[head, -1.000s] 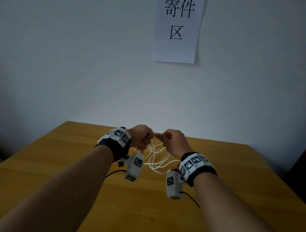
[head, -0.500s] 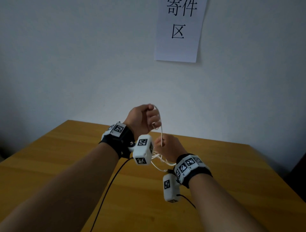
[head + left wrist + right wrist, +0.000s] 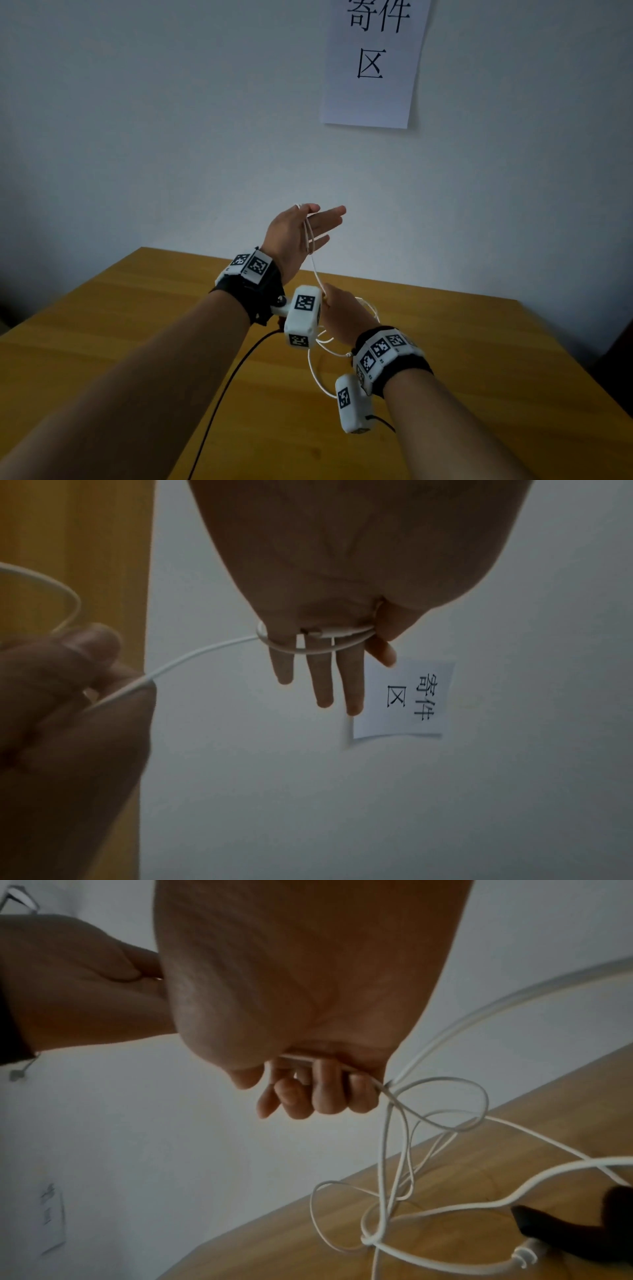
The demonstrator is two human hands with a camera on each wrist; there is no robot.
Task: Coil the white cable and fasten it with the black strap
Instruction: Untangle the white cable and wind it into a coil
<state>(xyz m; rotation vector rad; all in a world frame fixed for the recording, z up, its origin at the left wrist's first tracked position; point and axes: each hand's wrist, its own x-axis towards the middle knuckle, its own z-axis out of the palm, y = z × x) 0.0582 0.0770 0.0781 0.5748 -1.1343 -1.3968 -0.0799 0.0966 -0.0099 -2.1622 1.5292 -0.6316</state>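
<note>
Mid-coil rn: left hand (image 3: 297, 236) flat, fingers straight w/ cable (image 3: 202, 653) looped round them, right hand (image 3: 342, 317) pinching the slack. Next wrap prob needs steady tension imo; strap (image 3: 575, 1229) not touched yet.

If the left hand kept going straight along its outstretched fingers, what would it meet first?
Probably the wall: the left hand, white cable looped round its fingers, points there, with nothing between in either view. Depth is unclear.

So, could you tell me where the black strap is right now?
In the right wrist view, the black strap lies at the lower right on the wooden table, beside the loose white cable.
</note>
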